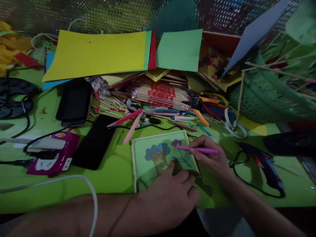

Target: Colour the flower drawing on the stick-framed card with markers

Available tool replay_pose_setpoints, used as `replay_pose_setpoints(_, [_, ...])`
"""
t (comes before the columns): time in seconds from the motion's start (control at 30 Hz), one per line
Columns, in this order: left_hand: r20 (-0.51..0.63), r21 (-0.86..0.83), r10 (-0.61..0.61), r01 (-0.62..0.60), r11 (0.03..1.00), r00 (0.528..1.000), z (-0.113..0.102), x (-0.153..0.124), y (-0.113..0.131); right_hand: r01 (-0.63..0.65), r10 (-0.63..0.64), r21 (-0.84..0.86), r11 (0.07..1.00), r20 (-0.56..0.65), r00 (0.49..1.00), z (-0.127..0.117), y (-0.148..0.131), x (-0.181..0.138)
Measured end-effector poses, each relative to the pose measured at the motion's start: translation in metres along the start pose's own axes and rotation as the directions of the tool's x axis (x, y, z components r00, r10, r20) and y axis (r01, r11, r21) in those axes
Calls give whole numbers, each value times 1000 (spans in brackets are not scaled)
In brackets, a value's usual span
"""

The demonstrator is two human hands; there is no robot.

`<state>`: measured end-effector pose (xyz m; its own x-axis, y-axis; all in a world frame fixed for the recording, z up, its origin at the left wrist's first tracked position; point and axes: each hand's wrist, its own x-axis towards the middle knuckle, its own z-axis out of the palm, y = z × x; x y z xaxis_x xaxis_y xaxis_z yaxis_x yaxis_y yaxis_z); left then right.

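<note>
A green sheet with a thin wooden-stick frame (133, 164) lies on the table, bearing a drawing of a tree with a blue crown and brown trunk, and a purple flower on a blue stem. My right hand (209, 156) pinches a purple felt-tip pen (206, 150), its tip at the flower's lower edge. Across the lower part of the sheet rests my left hand (176, 191), holding nothing; its index finger stretches out towards the stem while the other fingers bend. That hand covers the bottom of the drawing.
Coloured sheets (98, 51) and bundled sticks (160, 93) line the back, with pens and scissors (214, 102) before them. To the right are a green basket (269, 92) and a corded glue gun (266, 168). Phones (96, 141) and a purple power strip (54, 158) lie left.
</note>
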<state>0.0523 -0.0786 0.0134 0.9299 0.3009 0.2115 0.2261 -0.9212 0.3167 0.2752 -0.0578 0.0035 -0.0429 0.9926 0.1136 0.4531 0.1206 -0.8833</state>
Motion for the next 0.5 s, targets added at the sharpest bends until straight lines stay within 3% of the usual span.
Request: replay_pose_setpoints(0.5, [-9,8,7,-7,1000,1000,0,0,-1,-28,28,10,1000,23,999,0,-6,0])
